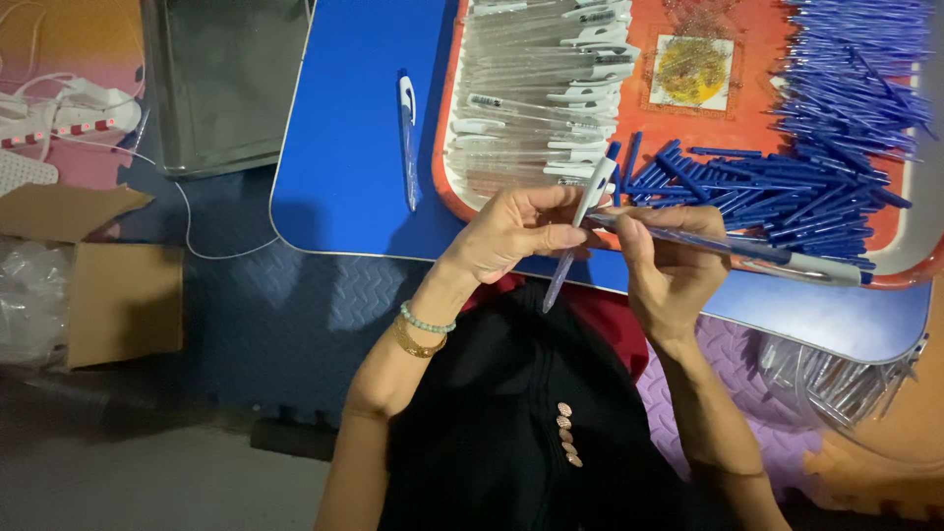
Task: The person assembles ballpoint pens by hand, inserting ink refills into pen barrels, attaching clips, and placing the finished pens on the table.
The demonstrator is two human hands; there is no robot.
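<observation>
Black clothing with a short row of small copper-coloured buttons fills the bottom centre, nearest the lens, w/ both forearms rising from it. Left hand, beaded bracelet and gold bangle on the wrist, is closed around a clear pen barrel with white clip and blue tip, held slanted just below centre frame. Right hand is closed too, pinching a clear plastic sleeve that holds a pen and runs off toward the right edge — the two hands nearly touching at the fingertips. Both hover over the near edge of a blue table. On it, upper right, an orange tray carries a pile of blue refills at right, a stack of sleeved white-clip pens at left & a small yellow-patterned card between. One packed pen lies alone on the table left of the tray. Cardboard box at far left, on dark floor mats.
</observation>
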